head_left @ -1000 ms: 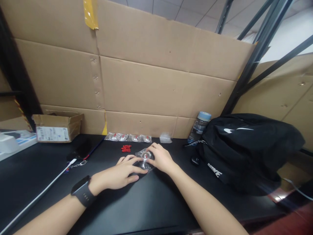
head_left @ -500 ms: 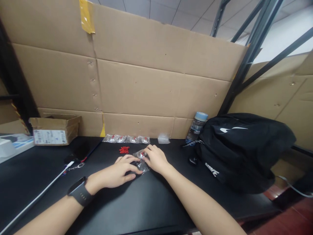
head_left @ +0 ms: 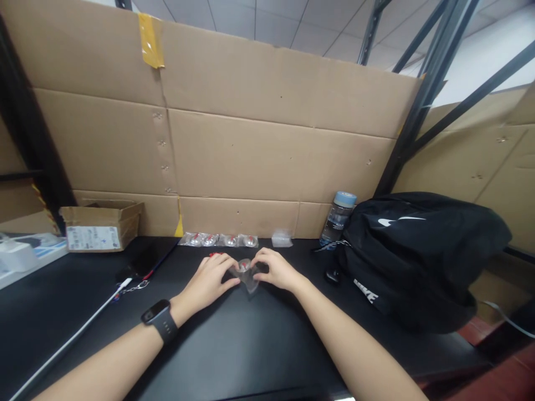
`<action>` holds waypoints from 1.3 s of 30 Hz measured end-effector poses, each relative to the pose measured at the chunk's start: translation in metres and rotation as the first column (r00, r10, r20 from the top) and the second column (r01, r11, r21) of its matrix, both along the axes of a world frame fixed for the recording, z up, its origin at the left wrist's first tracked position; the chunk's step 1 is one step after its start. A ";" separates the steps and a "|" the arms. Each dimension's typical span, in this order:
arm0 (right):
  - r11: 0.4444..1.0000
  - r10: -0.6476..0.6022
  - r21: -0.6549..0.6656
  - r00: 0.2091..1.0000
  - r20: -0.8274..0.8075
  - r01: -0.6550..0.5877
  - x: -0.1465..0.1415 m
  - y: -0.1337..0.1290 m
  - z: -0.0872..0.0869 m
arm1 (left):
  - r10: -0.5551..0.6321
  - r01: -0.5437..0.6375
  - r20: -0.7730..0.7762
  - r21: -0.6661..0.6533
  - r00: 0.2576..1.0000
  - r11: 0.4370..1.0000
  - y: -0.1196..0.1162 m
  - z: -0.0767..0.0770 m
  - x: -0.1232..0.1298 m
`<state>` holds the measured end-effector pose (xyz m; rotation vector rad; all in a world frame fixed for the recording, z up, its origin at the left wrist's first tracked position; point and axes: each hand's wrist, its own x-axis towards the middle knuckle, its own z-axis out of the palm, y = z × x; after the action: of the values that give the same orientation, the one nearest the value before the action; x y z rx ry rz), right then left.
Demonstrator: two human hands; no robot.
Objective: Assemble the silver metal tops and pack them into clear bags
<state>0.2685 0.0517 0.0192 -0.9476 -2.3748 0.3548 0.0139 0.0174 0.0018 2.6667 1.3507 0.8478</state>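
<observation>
A small, clear, crinkled plastic bag is held just above a glossy black tabletop, near its middle. Inside it, a round silvery piece with a red mark is seen. The bag's left side is pinched by the left hand, its right side by the right hand; on both, thumb and fingers are narrowly bent. Behind the left hand, a bright red item is mostly hidden. Along the foot of a brown cardboard wall, four clear packets are lined up, each filled with a similar silvery round. To their right, a small pile of clear plastic is placed. At far left, an open-topped brown cardboard box is set; its contents cannot be made out. At right, a transparent blue-lidded bottle is stood beside a black fabric bag.
</observation>
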 end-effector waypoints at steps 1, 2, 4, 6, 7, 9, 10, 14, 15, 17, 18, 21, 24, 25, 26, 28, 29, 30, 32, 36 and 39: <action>1.000 0.002 0.004 1.000 -0.006 -0.002 0.000 0.001 -0.001 | 0.005 -0.005 -0.002 0.006 1.000 1.000 0.000 0.000 0.001; 1.000 0.006 0.010 1.000 -0.019 -0.006 -0.001 0.002 -0.002 | 0.012 -0.012 -0.001 0.009 1.000 1.000 0.000 0.001 0.001; 1.000 0.016 0.017 0.998 -0.053 -0.015 0.000 0.003 -0.002 | 0.021 -0.021 0.006 0.005 1.000 1.000 0.000 0.001 0.001; 1.000 0.022 0.004 0.996 -0.090 -0.022 0.001 0.002 -0.002 | 0.015 -0.015 0.020 -0.005 1.000 1.000 -0.002 0.002 0.001; 1.000 0.023 -0.007 0.994 -0.106 -0.024 0.001 0.002 -0.001 | 0.006 -0.006 0.027 -0.009 1.000 1.000 -0.003 0.002 0.002; 0.999 0.019 -0.029 0.992 -0.129 -0.023 0.000 0.000 -0.001 | -0.015 0.016 0.040 -0.016 0.999 1.000 -0.005 0.003 0.003; 0.999 0.016 -0.037 0.991 -0.132 -0.021 -0.001 -0.001 0.000 | -0.023 0.024 0.048 -0.021 0.999 1.000 -0.006 0.004 0.004; 0.998 0.008 -0.065 0.994 -0.111 -0.015 0.000 -0.003 0.004 | 0.014 -0.011 0.092 -0.032 0.996 0.999 -0.006 0.007 0.005; 0.997 0.004 -0.072 0.994 -0.107 -0.012 0.002 -0.003 0.005 | 0.038 -0.034 0.105 -0.037 0.994 0.999 -0.005 0.007 0.004; 0.996 -0.005 -0.086 0.994 -0.106 -0.004 0.005 -0.002 0.006 | 0.079 -0.071 0.137 -0.065 0.987 0.995 0.000 0.006 0.000; 0.995 -0.015 -0.095 0.994 -0.105 0.005 0.006 -0.002 0.006 | 0.090 -0.077 0.154 -0.089 0.984 0.993 0.002 0.004 -0.002; 0.990 -0.073 -0.125 0.993 -0.093 0.061 0.005 -0.001 0.003 | 0.092 -0.057 0.200 -0.173 0.975 0.983 0.009 -0.002 -0.006; 0.981 -0.170 -0.102 0.984 -0.062 0.163 0.000 -0.002 -0.001 | 0.147 -0.103 0.193 -0.220 0.970 0.970 0.011 -0.006 -0.005; 0.976 -0.206 -0.085 0.977 -0.052 0.201 -0.002 -0.003 -0.002 | 0.179 -0.139 0.175 -0.222 0.968 0.965 0.010 -0.006 -0.004; 0.969 -0.241 -0.069 0.969 -0.048 0.237 -0.003 -0.004 -0.002 | 0.213 -0.178 0.154 -0.217 0.965 0.960 0.008 -0.005 -0.003; 0.958 -0.286 -0.034 0.956 -0.067 0.284 -0.006 -0.009 0.001 | 0.266 -0.239 0.115 -0.201 0.957 0.950 0.004 -0.003 0.000; 0.961 -0.275 -0.013 0.958 -0.084 0.275 -0.007 -0.012 0.004 | 0.280 -0.258 0.102 -0.193 0.954 0.947 0.002 -0.002 0.001; 0.971 -0.237 0.009 0.967 -0.094 0.239 -0.008 -0.015 0.007 | 0.285 -0.265 0.094 -0.182 0.954 0.947 0.000 -0.001 0.002; 0.991 -0.120 0.048 0.991 -0.064 0.123 -0.010 -0.022 0.013 | 0.277 -0.262 0.091 -0.151 0.957 0.953 -0.002 -0.001 0.003; 0.998 -0.046 0.057 0.990 0.137 0.039 -0.016 -0.032 0.016 | 0.230 -0.223 0.077 -0.096 0.970 0.970 -0.001 -0.005 0.005; 0.995 -0.095 0.054 0.970 0.226 0.084 -0.019 -0.032 0.009 | 0.163 -0.158 0.053 -0.082 0.985 0.984 0.000 -0.008 0.006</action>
<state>0.2491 0.0196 0.0281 -1.1235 -2.5225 0.1654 0.0203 0.0177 -0.0063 2.4814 1.5670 0.8617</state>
